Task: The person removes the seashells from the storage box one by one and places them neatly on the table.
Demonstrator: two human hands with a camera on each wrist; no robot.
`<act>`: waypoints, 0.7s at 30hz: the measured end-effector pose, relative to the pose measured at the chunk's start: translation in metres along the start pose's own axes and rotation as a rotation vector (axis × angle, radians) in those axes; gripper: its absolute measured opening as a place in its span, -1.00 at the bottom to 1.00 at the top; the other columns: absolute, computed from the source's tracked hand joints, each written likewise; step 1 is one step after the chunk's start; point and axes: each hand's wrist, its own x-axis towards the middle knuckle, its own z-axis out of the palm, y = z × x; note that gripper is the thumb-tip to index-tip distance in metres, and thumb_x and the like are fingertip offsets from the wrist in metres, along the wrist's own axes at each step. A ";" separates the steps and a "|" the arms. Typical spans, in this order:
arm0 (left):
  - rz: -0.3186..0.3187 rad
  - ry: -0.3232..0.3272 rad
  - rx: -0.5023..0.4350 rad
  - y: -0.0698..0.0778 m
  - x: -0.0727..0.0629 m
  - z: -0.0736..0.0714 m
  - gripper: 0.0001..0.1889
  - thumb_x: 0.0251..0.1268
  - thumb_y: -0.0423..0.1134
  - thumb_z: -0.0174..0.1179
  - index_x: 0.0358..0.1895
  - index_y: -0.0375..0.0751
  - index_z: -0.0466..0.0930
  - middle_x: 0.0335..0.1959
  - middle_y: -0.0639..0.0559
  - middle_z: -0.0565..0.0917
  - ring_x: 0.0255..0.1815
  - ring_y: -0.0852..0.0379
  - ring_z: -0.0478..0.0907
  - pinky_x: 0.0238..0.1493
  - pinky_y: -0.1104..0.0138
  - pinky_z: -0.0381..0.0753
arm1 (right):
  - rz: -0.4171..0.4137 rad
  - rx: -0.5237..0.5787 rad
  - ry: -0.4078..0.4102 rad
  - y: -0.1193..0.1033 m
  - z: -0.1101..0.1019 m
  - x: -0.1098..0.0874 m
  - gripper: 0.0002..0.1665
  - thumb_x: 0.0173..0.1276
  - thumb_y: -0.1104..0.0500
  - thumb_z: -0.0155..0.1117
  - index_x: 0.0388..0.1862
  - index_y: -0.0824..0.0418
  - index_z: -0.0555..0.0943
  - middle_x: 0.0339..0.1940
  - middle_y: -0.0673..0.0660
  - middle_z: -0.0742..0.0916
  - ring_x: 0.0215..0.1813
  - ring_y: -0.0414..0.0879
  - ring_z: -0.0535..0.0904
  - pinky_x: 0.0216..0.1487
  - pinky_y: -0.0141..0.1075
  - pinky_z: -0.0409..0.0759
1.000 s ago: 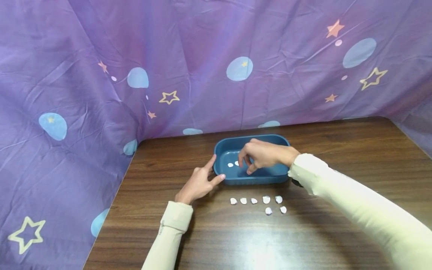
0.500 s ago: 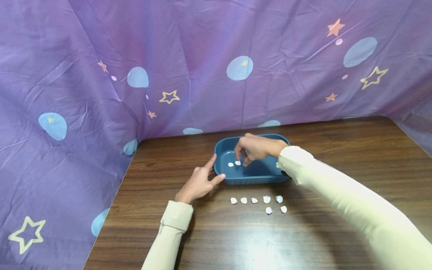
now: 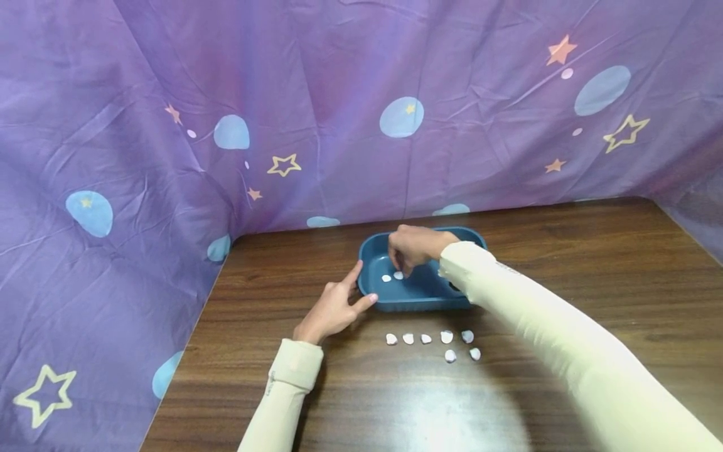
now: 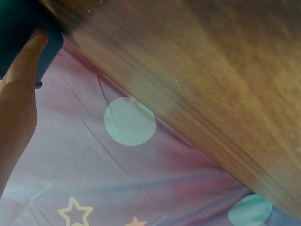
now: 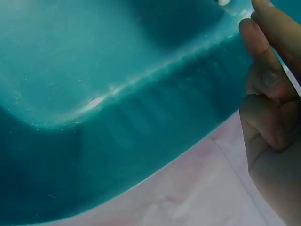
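Note:
A blue plastic tub stands on the table. My left hand rests against its left end, index finger and thumb spread and fairly straight along the rim. My right hand reaches down inside, fingers bent and drawn together. Its fingertips are right at a small white pebble-like piece; I cannot tell whether they pinch it. Another white piece lies just left of it on the tub floor. In the right wrist view the thumb and fingers show near a white piece, partly cut off.
In front of the tub, several more white pieces lie in a row on the brown wooden table. Two others sit nearer me at the row's right end. A purple star-patterned cloth hangs behind the table and down its left side.
My right hand has moved left inside the tub, and its thumb and fingers have come together beside the second white piece. My left hand stays at the tub's left end.

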 end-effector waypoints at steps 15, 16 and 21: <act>-0.004 0.006 0.019 0.001 0.002 -0.003 -0.14 0.43 0.05 0.21 0.61 -0.23 0.01 0.28 -0.31 0.59 0.34 -0.09 0.56 0.43 0.09 0.51 | 0.058 -0.090 -0.015 -0.001 0.003 0.015 -0.82 -0.07 0.13 0.68 -0.54 0.02 0.77 -0.48 -0.10 0.78 -0.35 -0.18 0.62 -0.27 -0.22 0.67; -0.003 0.006 0.022 0.001 0.002 -0.003 -0.14 0.43 0.05 0.20 0.61 -0.23 0.01 0.27 -0.31 0.60 0.33 -0.09 0.56 0.43 0.09 0.51 | 0.063 -0.095 -0.015 -0.001 0.004 0.016 -0.82 -0.07 0.12 0.68 -0.54 0.01 0.77 -0.47 -0.10 0.78 -0.34 -0.18 0.62 -0.26 -0.21 0.68; 0.003 0.003 0.020 0.001 -0.001 0.000 -0.15 0.44 0.06 0.19 0.61 -0.25 0.01 0.26 -0.31 0.61 0.32 -0.08 0.57 0.41 0.08 0.53 | 0.096 -0.106 -0.041 -0.002 0.013 0.021 -0.80 -0.04 0.12 0.68 -0.49 0.04 0.75 -0.44 -0.07 0.77 -0.33 -0.17 0.62 -0.22 -0.23 0.69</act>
